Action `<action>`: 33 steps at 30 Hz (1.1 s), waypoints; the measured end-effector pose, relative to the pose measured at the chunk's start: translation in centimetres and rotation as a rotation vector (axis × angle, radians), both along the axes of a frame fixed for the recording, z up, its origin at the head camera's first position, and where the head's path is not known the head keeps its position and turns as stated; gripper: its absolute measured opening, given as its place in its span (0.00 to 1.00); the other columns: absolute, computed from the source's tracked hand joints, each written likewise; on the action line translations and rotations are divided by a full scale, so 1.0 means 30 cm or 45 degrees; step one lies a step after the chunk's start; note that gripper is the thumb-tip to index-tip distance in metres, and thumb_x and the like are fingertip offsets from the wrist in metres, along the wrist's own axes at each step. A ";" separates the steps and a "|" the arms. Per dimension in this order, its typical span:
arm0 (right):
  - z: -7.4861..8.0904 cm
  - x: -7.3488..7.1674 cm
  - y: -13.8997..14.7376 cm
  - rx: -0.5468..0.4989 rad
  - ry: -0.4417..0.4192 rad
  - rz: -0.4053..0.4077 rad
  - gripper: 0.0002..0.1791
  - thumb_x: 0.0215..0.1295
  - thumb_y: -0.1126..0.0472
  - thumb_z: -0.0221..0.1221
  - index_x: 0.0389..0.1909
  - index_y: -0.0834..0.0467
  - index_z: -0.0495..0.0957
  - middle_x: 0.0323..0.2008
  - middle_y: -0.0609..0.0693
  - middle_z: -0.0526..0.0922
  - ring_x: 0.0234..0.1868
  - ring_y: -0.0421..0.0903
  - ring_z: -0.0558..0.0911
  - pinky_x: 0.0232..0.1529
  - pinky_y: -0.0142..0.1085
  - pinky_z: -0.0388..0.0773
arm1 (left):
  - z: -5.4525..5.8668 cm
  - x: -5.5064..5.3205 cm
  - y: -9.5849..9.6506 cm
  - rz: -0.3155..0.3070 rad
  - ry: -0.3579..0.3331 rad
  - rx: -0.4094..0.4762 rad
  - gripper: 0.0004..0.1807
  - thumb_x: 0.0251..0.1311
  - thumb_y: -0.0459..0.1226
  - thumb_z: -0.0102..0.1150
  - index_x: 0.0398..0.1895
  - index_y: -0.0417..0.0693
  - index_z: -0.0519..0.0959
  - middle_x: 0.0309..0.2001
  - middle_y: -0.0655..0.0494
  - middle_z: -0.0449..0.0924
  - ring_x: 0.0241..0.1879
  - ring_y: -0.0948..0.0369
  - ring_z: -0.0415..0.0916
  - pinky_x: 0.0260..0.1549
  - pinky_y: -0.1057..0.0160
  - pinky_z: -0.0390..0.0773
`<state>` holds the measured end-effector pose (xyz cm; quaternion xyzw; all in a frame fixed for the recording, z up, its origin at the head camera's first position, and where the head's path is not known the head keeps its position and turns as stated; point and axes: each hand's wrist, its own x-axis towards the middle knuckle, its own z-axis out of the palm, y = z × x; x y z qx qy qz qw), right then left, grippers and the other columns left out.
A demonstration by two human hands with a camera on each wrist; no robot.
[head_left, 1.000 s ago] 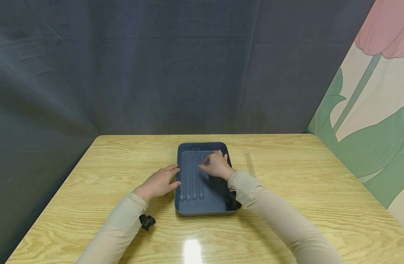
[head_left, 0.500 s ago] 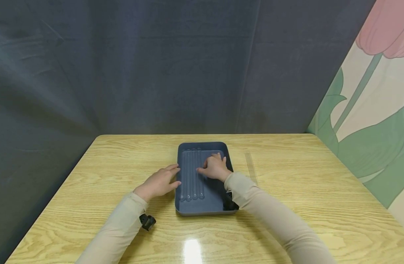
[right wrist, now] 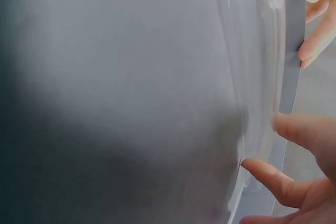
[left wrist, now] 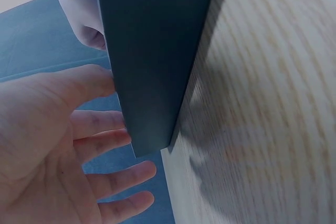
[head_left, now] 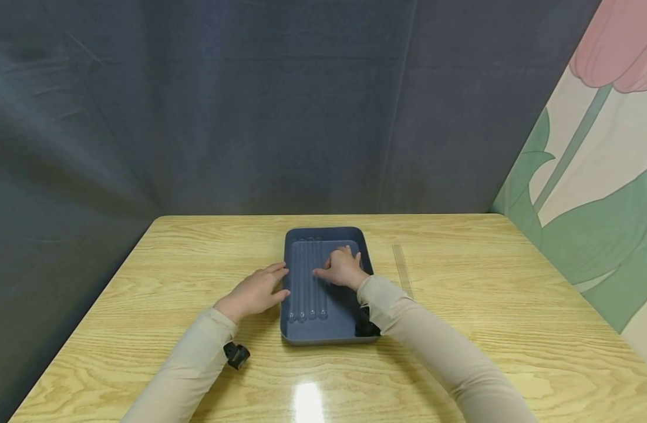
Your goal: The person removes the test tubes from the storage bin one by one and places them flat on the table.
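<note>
Spreading our left hand (head_left: 249,295) beside the dark-blue rectangular tray (head_left: 331,334), we bracket clear, slender tubes (head_left: 302,301) inside it with our right hand's (head_left: 344,269) thumb and finger, pinch uncertain, and a sideways slip could roll them apart.

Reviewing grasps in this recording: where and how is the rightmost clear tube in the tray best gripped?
Probably a pinch across its middle, from above and the right. The rightmost clear tube is slim, lies lengthwise in the tray, and has other tubes close on its left but bare tray floor on its right.
</note>
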<state>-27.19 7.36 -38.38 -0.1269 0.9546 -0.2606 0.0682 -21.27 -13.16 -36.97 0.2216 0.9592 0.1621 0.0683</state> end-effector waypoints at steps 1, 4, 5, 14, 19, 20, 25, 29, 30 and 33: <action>-0.001 0.000 0.001 -0.004 0.000 0.000 0.19 0.59 0.50 0.64 0.17 0.59 0.79 0.40 0.59 0.77 0.68 0.70 0.49 0.63 0.68 0.39 | 0.000 0.000 0.000 0.000 0.000 -0.001 0.29 0.65 0.40 0.55 0.64 0.31 0.65 0.68 0.39 0.58 0.63 0.43 0.62 0.61 0.47 0.64; -0.001 -0.002 -0.001 -0.018 -0.014 -0.002 0.20 0.59 0.51 0.64 0.14 0.59 0.78 0.33 0.56 0.77 0.68 0.70 0.49 0.63 0.68 0.39 | -0.001 0.000 0.000 0.000 -0.003 0.001 0.29 0.65 0.40 0.54 0.64 0.31 0.65 0.68 0.39 0.58 0.63 0.43 0.62 0.61 0.47 0.63; -0.001 -0.003 -0.001 -0.020 -0.014 -0.003 0.21 0.59 0.51 0.63 0.13 0.59 0.77 0.30 0.55 0.77 0.68 0.70 0.49 0.62 0.69 0.39 | -0.001 0.000 0.000 0.000 -0.003 0.003 0.29 0.65 0.40 0.54 0.64 0.31 0.65 0.68 0.39 0.58 0.63 0.43 0.61 0.61 0.47 0.63; -0.004 -0.009 -0.008 -0.045 -0.039 -0.060 0.21 0.59 0.52 0.62 0.10 0.59 0.76 0.22 0.54 0.78 0.68 0.69 0.50 0.63 0.68 0.39 | -0.001 0.002 -0.002 -0.003 -0.004 0.015 0.29 0.66 0.40 0.54 0.64 0.31 0.65 0.68 0.39 0.58 0.63 0.43 0.61 0.61 0.47 0.63; -0.005 -0.010 -0.011 -0.079 -0.051 -0.100 0.23 0.59 0.53 0.62 0.08 0.58 0.74 0.15 0.51 0.78 0.69 0.68 0.49 0.64 0.67 0.39 | -0.001 0.003 -0.004 -0.010 -0.005 0.017 0.29 0.66 0.40 0.54 0.64 0.31 0.64 0.68 0.38 0.58 0.64 0.43 0.61 0.61 0.47 0.63; -0.005 -0.011 -0.012 -0.082 -0.052 -0.109 0.23 0.59 0.53 0.62 0.08 0.58 0.75 0.15 0.50 0.78 0.69 0.68 0.49 0.64 0.67 0.39 | -0.002 0.003 -0.004 -0.011 -0.005 0.016 0.29 0.66 0.40 0.54 0.64 0.31 0.64 0.68 0.38 0.58 0.64 0.43 0.61 0.61 0.47 0.63; -0.004 -0.015 -0.015 -0.096 -0.055 -0.139 0.22 0.59 0.52 0.62 0.08 0.57 0.75 0.15 0.49 0.80 0.69 0.66 0.48 0.64 0.66 0.39 | -0.003 0.003 -0.005 -0.013 -0.002 0.009 0.29 0.66 0.40 0.54 0.64 0.31 0.64 0.68 0.38 0.58 0.64 0.43 0.60 0.61 0.47 0.63; -0.005 -0.015 -0.019 -0.102 -0.062 -0.149 0.24 0.60 0.52 0.61 0.07 0.57 0.73 0.14 0.50 0.79 0.69 0.66 0.49 0.64 0.66 0.39 | -0.003 0.003 -0.005 -0.009 -0.003 0.005 0.29 0.66 0.40 0.54 0.65 0.32 0.64 0.68 0.39 0.58 0.64 0.43 0.61 0.61 0.47 0.63; -0.005 -0.015 -0.019 -0.104 -0.065 -0.151 0.23 0.60 0.52 0.61 0.07 0.57 0.74 0.15 0.50 0.79 0.69 0.65 0.49 0.64 0.66 0.39 | -0.004 0.003 -0.005 -0.008 -0.003 0.005 0.29 0.66 0.40 0.54 0.65 0.32 0.64 0.68 0.39 0.58 0.64 0.43 0.61 0.61 0.47 0.63; -0.001 -0.013 -0.017 -0.120 -0.073 -0.149 0.23 0.60 0.53 0.61 0.08 0.59 0.76 0.15 0.50 0.80 0.70 0.65 0.49 0.65 0.65 0.39 | -0.005 0.003 -0.006 -0.008 -0.001 0.005 0.29 0.66 0.40 0.54 0.65 0.32 0.64 0.68 0.39 0.58 0.63 0.43 0.61 0.60 0.47 0.64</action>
